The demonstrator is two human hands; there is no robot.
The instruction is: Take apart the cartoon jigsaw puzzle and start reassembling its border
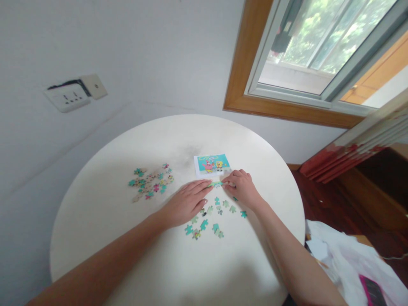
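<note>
The white round counter (172, 272) carries a jigsaw puzzle. A narrow strip of green-blue puzzle pieces (217, 184) lies between the two hands, just below the printed cartoon picture (211, 165).

The left hand (189, 199) is spread low over the counter, palm down, with the fingers extended together and the thumb set apart; its fingertips meet the left end of the strip, and it has no closed grip on anything visible. The right hand (241, 186) is partly curled at the right end of the strip, fingertips touching it; whether the strip is pinched or only pressed cannot be told.

Loose green and teal pieces (204, 225) are scattered on the near side of the strip, between and below the hands. A denser cluster of multicoloured pieces (156, 187) lies to the left, well apart from the strip.
</note>
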